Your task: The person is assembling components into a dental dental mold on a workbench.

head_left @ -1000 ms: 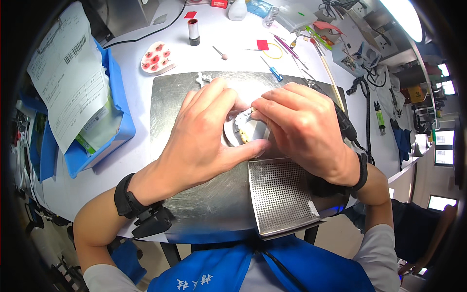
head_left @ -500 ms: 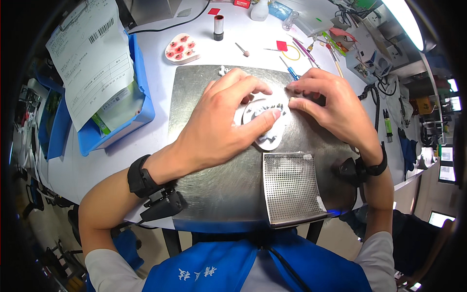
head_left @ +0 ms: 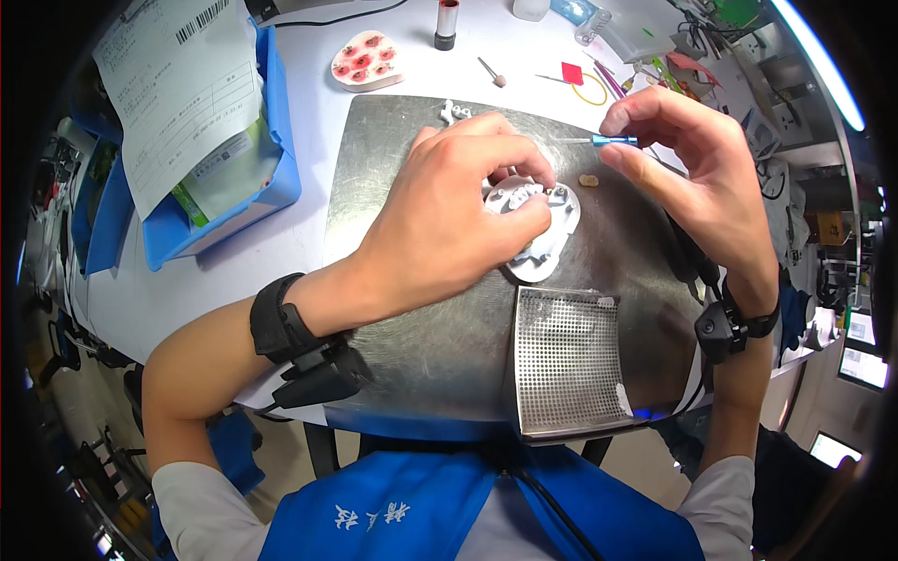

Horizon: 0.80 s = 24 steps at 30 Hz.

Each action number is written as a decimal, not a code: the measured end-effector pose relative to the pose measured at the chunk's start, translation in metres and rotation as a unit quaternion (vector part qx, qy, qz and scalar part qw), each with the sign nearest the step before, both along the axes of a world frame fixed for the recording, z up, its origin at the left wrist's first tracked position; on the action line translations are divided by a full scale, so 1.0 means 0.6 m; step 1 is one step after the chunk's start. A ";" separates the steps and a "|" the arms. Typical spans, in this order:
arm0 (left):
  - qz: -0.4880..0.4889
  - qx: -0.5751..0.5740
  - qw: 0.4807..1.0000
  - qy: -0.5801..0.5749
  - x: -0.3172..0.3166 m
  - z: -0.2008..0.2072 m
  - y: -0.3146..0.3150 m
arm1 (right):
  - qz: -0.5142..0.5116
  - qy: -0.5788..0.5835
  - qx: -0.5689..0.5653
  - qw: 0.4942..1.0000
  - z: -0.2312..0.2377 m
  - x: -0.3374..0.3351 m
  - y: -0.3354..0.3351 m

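My left hand point(head_left: 440, 201) is closed on a white, rounded dental model point(head_left: 535, 268), thumb and fingers gripping its raised parts. The model rests on the metal sheet, and part of it is hidden beneath my fingers. Pinched between the thumb and fingertips of my right hand point(head_left: 697, 159) is a small screwdriver point(head_left: 613, 141) with a blue handle. Its thin shaft points left, toward the space beyond the model. A small tan piece like a tooth crown point(head_left: 587, 179) lies on the sheet just right of the model. Behind my left hand sits a small white lattice-like piece point(head_left: 456, 113).
The scratched metal sheet point(head_left: 421, 365) bears a perforated metal tray point(head_left: 568, 360) at its near side. A blue bin point(head_left: 220, 229) with papers stands left. Farther back are a heart-shaped palette with red spots point(head_left: 368, 62), a dark-capped cylinder point(head_left: 446, 26) and a small grinding bit point(head_left: 492, 73).
My right hand has moved away from the model and now holds the blue screwdriver, which lay at the sheet's far edge. The tan piece shows now. My left hand stays on the model.
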State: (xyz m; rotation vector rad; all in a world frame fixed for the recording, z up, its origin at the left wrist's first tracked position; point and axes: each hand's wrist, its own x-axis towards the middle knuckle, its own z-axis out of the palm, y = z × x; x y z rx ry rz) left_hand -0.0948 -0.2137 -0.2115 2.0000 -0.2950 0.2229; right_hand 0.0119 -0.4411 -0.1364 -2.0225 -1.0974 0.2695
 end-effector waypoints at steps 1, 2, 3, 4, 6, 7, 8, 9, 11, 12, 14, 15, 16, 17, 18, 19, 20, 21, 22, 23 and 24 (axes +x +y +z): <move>-0.002 0.008 1.000 -0.014 0.000 -0.002 0.001 | 0.003 0.004 -0.004 1.000 0.007 -0.003 -0.002; 0.001 0.004 1.000 -0.010 -0.001 -0.003 0.002 | 0.052 0.030 0.018 0.998 0.012 -0.004 -0.003; -0.001 -0.005 1.000 -0.008 0.001 -0.007 0.003 | 0.098 0.057 0.040 0.993 0.011 -0.006 -0.005; -0.003 -0.013 1.000 -0.007 0.002 -0.011 0.003 | 0.097 0.062 0.036 0.993 0.008 -0.010 -0.003; -0.001 -0.012 1.000 0.005 -0.001 -0.016 0.007 | 0.069 -0.051 -0.034 0.996 0.000 -0.020 0.011; -0.003 -0.010 1.000 -0.010 -0.002 -0.020 0.010 | 0.037 -0.038 -0.015 0.998 -0.004 -0.032 0.020; -0.005 -0.007 1.000 -0.025 -0.002 -0.023 0.014 | 0.037 -0.035 -0.016 0.999 -0.007 -0.036 0.023; -0.012 -0.004 1.000 -0.024 -0.001 -0.023 0.016 | 0.037 -0.064 -0.023 0.997 -0.006 -0.038 0.023; -0.009 -0.009 1.000 -0.027 -0.004 -0.025 0.015 | 0.039 -0.084 -0.028 0.995 -0.008 -0.043 0.026; -0.005 -0.011 1.000 -0.029 -0.006 -0.024 0.015 | 0.040 -0.083 -0.026 0.995 -0.011 -0.043 0.029; 0.000 -0.011 1.000 -0.024 -0.009 -0.024 0.017 | 0.053 -0.123 -0.027 0.991 -0.018 -0.040 0.035; 0.001 -0.016 1.000 -0.022 -0.009 -0.024 0.016 | 0.051 -0.123 -0.028 0.991 -0.017 -0.039 0.034; 0.000 -0.017 1.000 -0.022 -0.007 -0.025 0.014 | 0.048 -0.132 -0.037 0.989 -0.017 -0.039 0.032; -0.005 -0.018 0.999 -0.029 -0.004 -0.027 0.012 | 0.046 -0.141 -0.046 0.988 -0.016 -0.038 0.030; -0.008 -0.015 0.999 -0.036 -0.003 -0.027 0.012 | 0.047 -0.140 -0.042 0.988 -0.020 -0.037 0.030; -0.006 -0.011 0.999 -0.035 -0.004 -0.026 0.013 | 0.048 -0.144 -0.031 0.988 -0.024 -0.036 0.028; -0.006 -0.016 1.000 -0.022 -0.004 -0.024 0.013 | 0.050 -0.148 -0.020 0.988 -0.026 -0.036 0.028; -0.005 -0.021 1.000 -0.009 -0.004 -0.021 0.013 | 0.053 -0.149 -0.016 0.987 -0.024 -0.035 0.029; -0.002 -0.017 1.000 -0.010 -0.002 -0.022 0.010 | 0.059 -0.168 -0.039 0.983 -0.019 -0.037 0.031; 0.013 -0.047 0.999 -0.012 0.001 -0.026 0.004 | 0.066 -0.188 -0.061 0.978 -0.015 -0.040 0.031; 0.035 -0.068 0.997 -0.015 -0.001 -0.024 0.002 | 0.076 -0.191 -0.047 0.978 -0.010 -0.046 0.033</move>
